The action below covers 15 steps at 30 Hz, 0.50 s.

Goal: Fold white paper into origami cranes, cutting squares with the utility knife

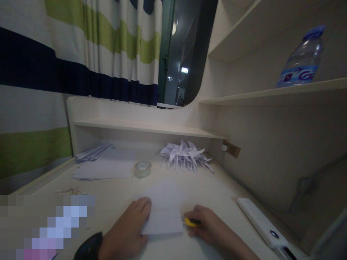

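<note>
While the left hand (127, 231) is lying flat, pinning a folded white paper (164, 216) on the near desk (114, 196), the right hand (208, 225) is grasping a small yellow tool (190, 222) at the paper's right edge. Judged: trimming or creasing; next move needs steady pressure along that edge.

pale desk (114, 202) with shelves (271, 95), striped curtain (81, 54) beside dark window (184, 54), dim light.
</note>
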Motion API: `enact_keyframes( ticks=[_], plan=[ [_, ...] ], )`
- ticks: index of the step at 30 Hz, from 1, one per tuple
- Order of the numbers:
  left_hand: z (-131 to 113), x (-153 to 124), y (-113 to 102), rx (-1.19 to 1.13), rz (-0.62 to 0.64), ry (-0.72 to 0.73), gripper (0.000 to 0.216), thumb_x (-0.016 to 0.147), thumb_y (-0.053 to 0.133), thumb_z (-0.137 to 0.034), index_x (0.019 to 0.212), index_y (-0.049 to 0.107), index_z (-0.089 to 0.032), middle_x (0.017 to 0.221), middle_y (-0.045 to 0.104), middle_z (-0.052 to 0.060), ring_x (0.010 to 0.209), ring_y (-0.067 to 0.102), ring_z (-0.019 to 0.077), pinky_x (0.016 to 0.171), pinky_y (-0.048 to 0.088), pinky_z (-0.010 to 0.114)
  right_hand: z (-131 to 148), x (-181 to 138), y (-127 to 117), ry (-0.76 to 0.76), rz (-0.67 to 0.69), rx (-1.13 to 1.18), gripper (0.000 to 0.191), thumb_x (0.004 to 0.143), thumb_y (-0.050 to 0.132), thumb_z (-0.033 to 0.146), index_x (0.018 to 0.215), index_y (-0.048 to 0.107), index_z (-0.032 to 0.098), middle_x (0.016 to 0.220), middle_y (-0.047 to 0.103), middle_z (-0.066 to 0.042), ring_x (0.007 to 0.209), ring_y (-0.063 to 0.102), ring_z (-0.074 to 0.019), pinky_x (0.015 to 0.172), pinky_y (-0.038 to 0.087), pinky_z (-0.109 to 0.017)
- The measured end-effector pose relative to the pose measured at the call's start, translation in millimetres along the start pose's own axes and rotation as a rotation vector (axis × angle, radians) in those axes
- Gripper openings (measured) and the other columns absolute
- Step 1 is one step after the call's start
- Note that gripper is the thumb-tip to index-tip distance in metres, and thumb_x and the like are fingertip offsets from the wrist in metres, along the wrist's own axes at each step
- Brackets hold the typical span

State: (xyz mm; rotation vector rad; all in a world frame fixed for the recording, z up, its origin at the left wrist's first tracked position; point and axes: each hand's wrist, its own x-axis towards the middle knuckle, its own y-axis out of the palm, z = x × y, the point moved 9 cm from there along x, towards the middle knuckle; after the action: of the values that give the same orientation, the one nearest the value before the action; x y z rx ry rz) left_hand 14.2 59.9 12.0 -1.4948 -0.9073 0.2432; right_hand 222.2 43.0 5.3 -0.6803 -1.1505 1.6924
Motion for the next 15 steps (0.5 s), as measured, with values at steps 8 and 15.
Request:
enact_keyframes(
  ticks=[8, 15],
  plan=[
    [-22.8, 8.7, -4.6, -0.124, 0.169, 0.041, 0.062, 0.078, 0.062, -0.053, 0.130, 0.050, -0.022, 0.139, 0.048, 0.013, 0.122, 0.045, 0.0382, 0.102, 0.032, 0.060, 0.4, 5.0, 7.9, -0.011, 0.014, -0.103, 0.019, 0.078, 0.069, 0.033, 0.096, 0.068, 0.027, 0.088, 0.058, -0.001, 0.081, 0.056, -0.0176, 0.067, 0.032, -0.023],
    [-50.0, 16.8, 10.4, -0.179, 0.212, 0.313, 0.051, 0.097, 0.039, -0.042, 0.145, 0.024, -0.039, 0.150, 0.030, 0.000, 0.137, 0.027, 0.0321, 0.109, 0.020, 0.060, 5.9, 10.6, 2.4, -0.082, -0.050, -0.040, 0.029, 0.079, 0.069, 0.042, 0.097, 0.066, 0.020, 0.090, 0.063, -0.005, 0.087, 0.056, -0.0206, 0.075, 0.036, -0.025]
  ],
)
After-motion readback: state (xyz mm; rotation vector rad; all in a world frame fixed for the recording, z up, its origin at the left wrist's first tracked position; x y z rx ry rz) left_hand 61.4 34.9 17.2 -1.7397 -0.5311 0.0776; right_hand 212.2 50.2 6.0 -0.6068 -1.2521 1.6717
